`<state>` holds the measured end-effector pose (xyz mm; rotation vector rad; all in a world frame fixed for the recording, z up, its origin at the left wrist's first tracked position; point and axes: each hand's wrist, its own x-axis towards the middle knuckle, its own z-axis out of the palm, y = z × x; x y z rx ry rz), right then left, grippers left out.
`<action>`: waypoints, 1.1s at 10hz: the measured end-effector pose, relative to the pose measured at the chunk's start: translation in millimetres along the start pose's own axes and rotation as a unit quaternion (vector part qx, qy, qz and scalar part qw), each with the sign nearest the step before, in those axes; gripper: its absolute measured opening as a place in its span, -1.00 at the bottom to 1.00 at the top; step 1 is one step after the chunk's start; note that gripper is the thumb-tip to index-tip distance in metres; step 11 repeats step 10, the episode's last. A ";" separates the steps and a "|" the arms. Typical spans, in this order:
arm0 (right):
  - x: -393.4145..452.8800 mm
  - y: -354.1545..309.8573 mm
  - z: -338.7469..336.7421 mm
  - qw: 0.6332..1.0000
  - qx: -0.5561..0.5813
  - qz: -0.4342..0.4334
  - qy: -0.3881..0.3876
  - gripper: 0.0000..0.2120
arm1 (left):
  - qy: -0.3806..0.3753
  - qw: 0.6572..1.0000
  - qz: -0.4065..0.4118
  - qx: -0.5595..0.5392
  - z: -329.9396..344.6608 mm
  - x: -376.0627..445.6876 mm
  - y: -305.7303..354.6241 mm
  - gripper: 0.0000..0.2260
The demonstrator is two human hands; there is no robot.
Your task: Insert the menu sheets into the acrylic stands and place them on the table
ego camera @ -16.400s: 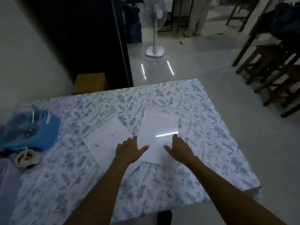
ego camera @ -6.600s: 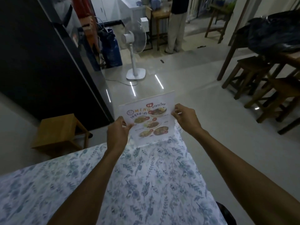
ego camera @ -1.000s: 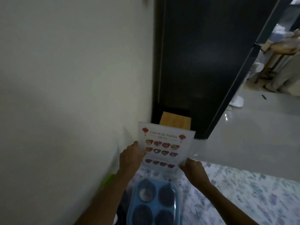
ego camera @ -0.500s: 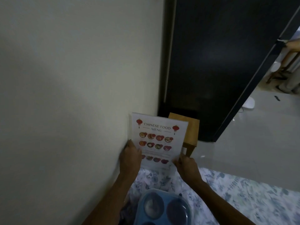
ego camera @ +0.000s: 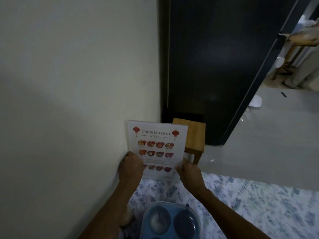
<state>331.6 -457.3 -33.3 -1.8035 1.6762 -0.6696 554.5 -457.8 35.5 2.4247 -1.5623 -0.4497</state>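
Observation:
An acrylic stand holding the "Chinese Food Menu" sheet (ego camera: 158, 144) stands upright at the table's far corner, close against the wall. My left hand (ego camera: 130, 167) grips its lower left edge and my right hand (ego camera: 189, 172) grips its lower right edge. The stand's base is hidden behind my hands, so I cannot tell whether it rests on the floral tablecloth (ego camera: 250, 202).
A blue compartment tray with a clear lid (ego camera: 170, 221) sits on the table just below my hands. A pale wall (ego camera: 77, 100) runs along the left. A wooden stool (ego camera: 196, 135) stands beyond the table edge, before a dark panel (ego camera: 215, 66). A person's legs (ego camera: 305, 73) show at far right.
Both hands have pushed the stand with the menu a little farther away toward the wall corner, and the view has tilted slightly. The grips on the two lower edges are unchanged.

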 end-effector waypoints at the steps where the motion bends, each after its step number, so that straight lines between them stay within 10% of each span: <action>1: 3.6 -1.9 1.3 1.000 -0.009 -0.008 -0.002 -0.84 | -0.020 1.000 0.001 0.009 3.7 -2.7 -4.4 -0.68; 11: 14.9 -18.7 -27.5 0.998 -0.040 0.036 -0.037 -0.79 | -0.001 0.994 0.057 0.088 -21.4 -36.8 31.8 -0.68</action>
